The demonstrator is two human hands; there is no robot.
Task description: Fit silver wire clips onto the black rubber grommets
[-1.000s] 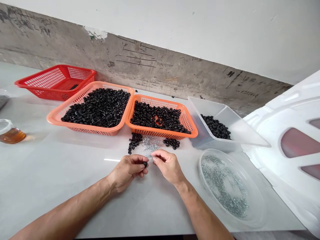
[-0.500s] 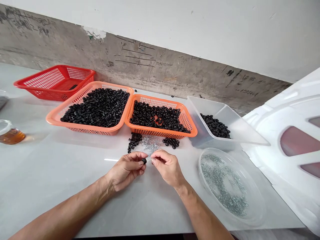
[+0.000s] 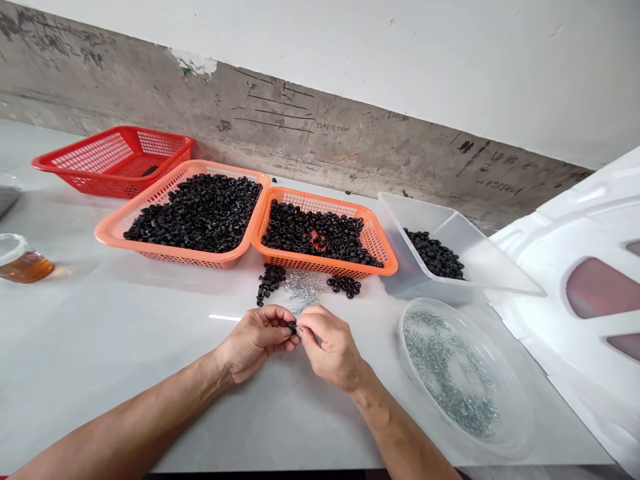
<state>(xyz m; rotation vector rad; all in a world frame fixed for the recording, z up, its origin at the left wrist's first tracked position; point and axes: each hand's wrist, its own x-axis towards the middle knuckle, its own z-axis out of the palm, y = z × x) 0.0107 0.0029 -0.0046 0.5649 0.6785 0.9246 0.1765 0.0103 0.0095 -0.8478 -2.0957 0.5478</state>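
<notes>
My left hand (image 3: 257, 341) pinches a small round black plastic part (image 3: 292, 327) between thumb and fingers. Right up against that part are the fingertips of my right hand (image 3: 333, 347), closed in a pinch; whatever they hold is too small to make out. Just beyond my hands lies a scatter of tiny shiny metal pieces (image 3: 303, 288). To its left is a small pile of black parts (image 3: 271, 281), and to its right sits a group of round black rings (image 3: 344, 286).
Behind the piles stand an orange basket (image 3: 325, 262) and a paler orange basket (image 3: 165, 248), both holding black parts. A red basket (image 3: 90, 175) is far left, near a cup of amber liquid (image 3: 25, 265). A clear bin (image 3: 415, 283) and a round tray (image 3: 517, 407) of metal pieces are right.
My right hand has moved slightly down and left from the metal pieces, bringing its fingertips to the black part in my left hand. The view has shifted a little.
</notes>
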